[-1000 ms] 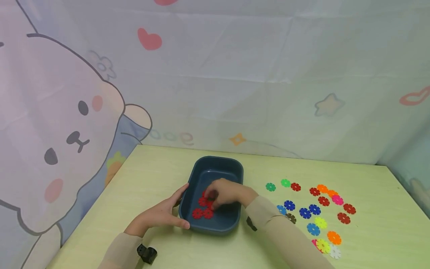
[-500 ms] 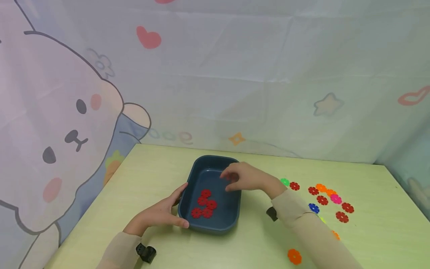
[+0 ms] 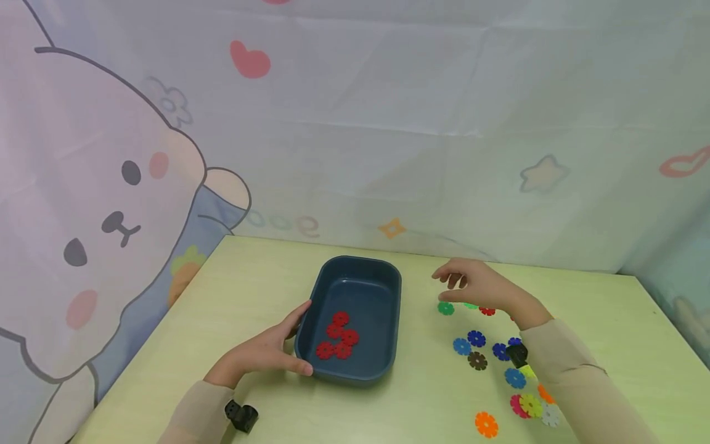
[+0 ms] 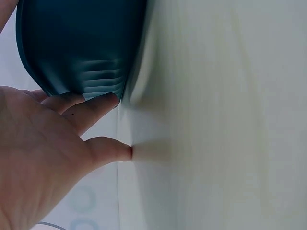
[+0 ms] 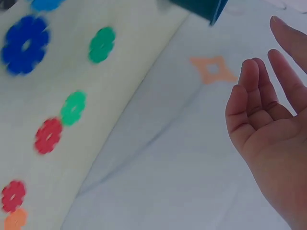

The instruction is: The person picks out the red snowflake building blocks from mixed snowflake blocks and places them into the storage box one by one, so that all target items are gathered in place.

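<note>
Left hand [image 3: 266,351] is leaning on the side of a dark blue bin [image 3: 368,302], digits spread against the wall rather than clenched. Right hand [image 3: 482,283] is hovering released, fingers loosely bent, near a green piece [image 3: 446,308] on the table [image 3: 421,394]. Five red pieces [image 3: 349,337] are lying flat inside the bin, toward its near-left part, all looking like thin notched flowers. More are sitting scattered on the right: blue, brown [image 3: 477,361], orange [image 3: 486,425], yellow, white. Faint round letters [image 3: 307,226] are showing on the backdrop [image 3: 355,123], too faded for me to read properly.
</note>
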